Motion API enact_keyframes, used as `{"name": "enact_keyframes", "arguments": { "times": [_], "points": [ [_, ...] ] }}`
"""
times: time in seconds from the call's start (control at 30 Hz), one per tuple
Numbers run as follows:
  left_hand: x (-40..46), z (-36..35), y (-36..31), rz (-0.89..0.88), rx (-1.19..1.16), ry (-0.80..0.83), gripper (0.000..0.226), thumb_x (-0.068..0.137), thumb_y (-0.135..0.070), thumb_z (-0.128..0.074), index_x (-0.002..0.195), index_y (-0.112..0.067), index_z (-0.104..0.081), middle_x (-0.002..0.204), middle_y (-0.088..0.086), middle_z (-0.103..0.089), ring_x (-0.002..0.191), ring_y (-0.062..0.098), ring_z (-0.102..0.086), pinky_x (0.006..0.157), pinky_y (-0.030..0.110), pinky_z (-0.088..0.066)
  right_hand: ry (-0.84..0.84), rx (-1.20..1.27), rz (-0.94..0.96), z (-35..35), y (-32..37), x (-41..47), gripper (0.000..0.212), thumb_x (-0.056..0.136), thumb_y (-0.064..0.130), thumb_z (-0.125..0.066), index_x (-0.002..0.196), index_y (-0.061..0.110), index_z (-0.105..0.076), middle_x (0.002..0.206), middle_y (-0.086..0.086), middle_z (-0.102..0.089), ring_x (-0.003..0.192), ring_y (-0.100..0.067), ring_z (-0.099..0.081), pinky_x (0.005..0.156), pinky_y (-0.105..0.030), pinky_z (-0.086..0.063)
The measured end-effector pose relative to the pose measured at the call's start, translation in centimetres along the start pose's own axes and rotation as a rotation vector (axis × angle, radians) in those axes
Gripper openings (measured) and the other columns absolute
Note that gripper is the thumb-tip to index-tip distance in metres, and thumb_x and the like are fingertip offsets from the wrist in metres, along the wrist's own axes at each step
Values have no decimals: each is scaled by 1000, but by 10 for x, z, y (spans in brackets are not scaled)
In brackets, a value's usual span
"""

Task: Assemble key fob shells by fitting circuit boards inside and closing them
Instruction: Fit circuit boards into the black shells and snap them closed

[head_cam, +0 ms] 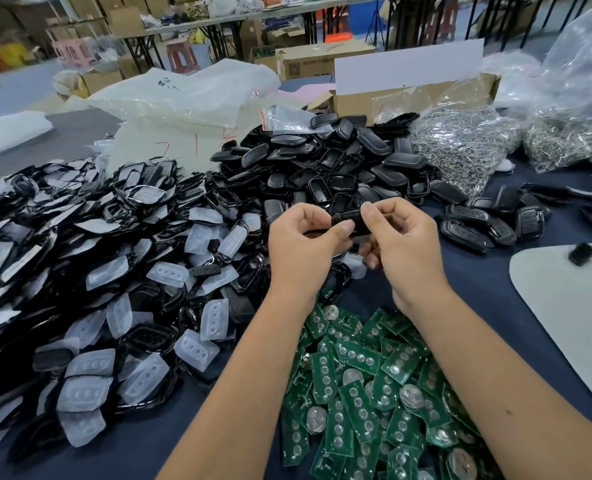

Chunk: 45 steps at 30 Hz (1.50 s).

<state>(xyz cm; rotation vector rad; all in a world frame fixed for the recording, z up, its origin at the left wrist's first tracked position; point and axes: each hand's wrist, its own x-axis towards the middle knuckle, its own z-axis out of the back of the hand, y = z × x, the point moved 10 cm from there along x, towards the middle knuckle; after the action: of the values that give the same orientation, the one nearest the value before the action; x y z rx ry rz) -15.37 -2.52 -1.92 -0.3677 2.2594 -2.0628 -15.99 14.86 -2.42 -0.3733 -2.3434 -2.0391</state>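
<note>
A black key fob shell is held above the table between both hands. My left hand pinches its left end with thumb and fingers. My right hand grips its right end, thumb on top. Whether a board sits inside the shell is hidden by my fingers. A heap of green circuit boards with round silver contacts lies below my wrists. A large pile of black shell halves rises just behind my hands.
Clear rubber button pads and black front frames cover the left of the dark table. Several closed fobs lie to the right. A white board sits at right. Bags of metal rings and a cardboard box stand behind.
</note>
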Motion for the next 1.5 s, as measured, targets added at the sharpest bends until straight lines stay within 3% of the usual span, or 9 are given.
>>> {"name": "enact_keyframes", "arguments": {
  "times": [0.2,0.33,0.5,0.6,0.77,0.87,1.13,1.27,1.5],
  "points": [
    [10,-74,11,125,-13,86,9,91,-1,-75,94,-6,-68,99,18,-72,77,19,-75,68,29,-62,-417,-20,-161,56,-16,5,40,106,42,-55,74,19,-50,69,-9,-51,65,-25,-45,61,-35,-37],
    [16,-119,7,62,171,227,8,97,-12,-69,105,-10,-71,97,10,-73,90,28,-74,80,45,-64,-763,478,-170,96,-18,-4,22,110,29,-47,94,14,-50,54,-4,-54,41,-16,-41,44,-22,-32],
    [32,-141,-22,-443,916,204,20,94,-23,-71,113,-18,-71,110,2,-69,108,23,-60,100,36,-45,-774,603,-99,109,-6,2,29,110,25,-47,120,-2,-52,86,-16,-73,46,-20,-59,41,-24,-41],
    [42,-162,-17,-609,1173,309,34,92,-27,-74,124,-21,-66,124,5,-54,124,29,-40,99,36,-43,-726,493,-134,108,-3,5,23,110,19,-45,117,0,-56,79,-14,-71,43,-18,-56,40,-24,-39],
    [55,-177,-9,-734,1351,430,15,90,-20,-72,103,-14,-67,123,8,-52,124,32,-38,93,39,-47,-452,129,-180,90,8,15,24,107,18,-52,85,11,-58,51,-1,-60,38,-14,-47,38,-22,-33],
    [59,-178,-10,-805,1425,450,18,95,-17,-58,111,-10,-61,125,12,-53,123,35,-40,103,38,-39,-214,-80,-204,68,7,21,33,106,27,-56,78,11,-62,50,1,-58,39,-13,-46,37,-22,-32],
    [88,-41,-56,-407,546,-134,13,102,-9,-43,90,-8,-46,82,4,-50,78,21,-48,75,44,-40,642,-770,-83,-3,-6,1,33,95,44,-73,69,24,-78,63,6,-72,48,-7,-58,47,-20,-46],
    [73,14,-45,-230,297,-205,15,104,-16,-37,95,-14,-49,102,-7,-62,70,-7,-52,74,27,-46,800,-833,33,-44,0,-24,26,83,50,-84,68,31,-76,65,13,-71,54,-6,-59,53,-24,-48],
    [25,53,-13,-29,109,-220,41,97,-60,-55,90,-21,-45,75,-11,-57,65,11,-56,63,30,-51,959,-816,-2,-64,-7,-46,23,78,40,-91,78,27,-72,66,15,-66,55,0,-54,52,-12,-41]
  ]
}}
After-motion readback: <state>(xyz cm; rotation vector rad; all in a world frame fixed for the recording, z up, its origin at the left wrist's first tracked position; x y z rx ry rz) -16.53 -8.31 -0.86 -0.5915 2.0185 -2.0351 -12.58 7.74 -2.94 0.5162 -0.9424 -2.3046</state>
